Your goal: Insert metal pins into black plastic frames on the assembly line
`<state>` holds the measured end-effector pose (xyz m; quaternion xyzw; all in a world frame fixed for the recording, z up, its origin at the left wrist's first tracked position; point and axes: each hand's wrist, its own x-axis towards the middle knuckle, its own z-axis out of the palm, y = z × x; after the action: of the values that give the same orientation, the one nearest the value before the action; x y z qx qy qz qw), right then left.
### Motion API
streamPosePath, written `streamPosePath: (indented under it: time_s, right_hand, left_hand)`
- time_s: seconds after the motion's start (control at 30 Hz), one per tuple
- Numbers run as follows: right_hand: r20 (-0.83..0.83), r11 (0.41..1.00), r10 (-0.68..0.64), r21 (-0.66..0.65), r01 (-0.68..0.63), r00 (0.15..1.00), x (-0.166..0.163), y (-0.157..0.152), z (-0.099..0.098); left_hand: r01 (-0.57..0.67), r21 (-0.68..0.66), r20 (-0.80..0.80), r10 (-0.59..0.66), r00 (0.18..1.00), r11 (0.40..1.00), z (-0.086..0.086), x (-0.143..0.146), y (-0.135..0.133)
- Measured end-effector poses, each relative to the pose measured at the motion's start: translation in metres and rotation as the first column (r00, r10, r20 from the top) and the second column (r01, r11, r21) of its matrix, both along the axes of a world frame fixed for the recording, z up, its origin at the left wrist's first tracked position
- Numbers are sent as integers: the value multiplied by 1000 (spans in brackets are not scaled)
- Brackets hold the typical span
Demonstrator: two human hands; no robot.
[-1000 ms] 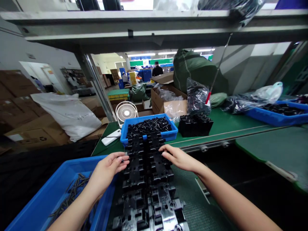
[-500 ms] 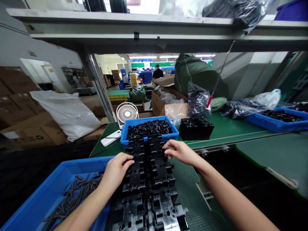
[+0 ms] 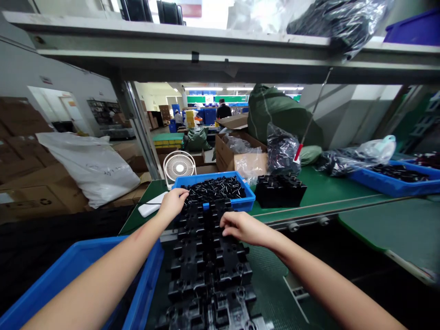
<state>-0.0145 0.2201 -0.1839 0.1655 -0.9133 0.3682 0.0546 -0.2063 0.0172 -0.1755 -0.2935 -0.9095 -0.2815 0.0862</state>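
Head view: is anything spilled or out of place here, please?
I see no spill: the small black parts lie inside the middle blue tray. Slightly odd is the dark plastic bag on the upper shelf, because it sags over the front edge.

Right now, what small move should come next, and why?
I'd probably have the left hand pinch one of the small black pieces: it is at the left side of the blue tray holding them, while the right hand is at the black moulded parts. I can't tell whether either hand already holds something.
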Motion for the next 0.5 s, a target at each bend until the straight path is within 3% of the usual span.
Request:
streamPosePath:
  time_s: [0.07, 0.17, 0.27, 0.4, 0.5]
  right_hand:
    - [-86, 999, -5, 36, 8, 996, -9, 5, 5]
    - [-156, 972, -206, 82, 220, 966, -38, 27, 11]
    - [-109, 914, -357, 166, 371, 928, -80, 60, 6]
    - [43, 883, -401, 284, 373, 915, -128, 92, -17]
    - [140, 898, -357, 324, 298, 924, -149, 100, -30]
  left_hand:
    - [-19, -78, 99, 26, 995, 997, -9, -26, 11]
    - [40, -199, 233, 8, 973, 979, -25, -54, 25]
    - [130, -313, 309, -28, 950, 941, -36, -70, 34]
    - [199, -403, 333, -60, 941, 893, -43, -80, 38]
    - [217, -441, 327, -69, 942, 871, -45, -84, 38]
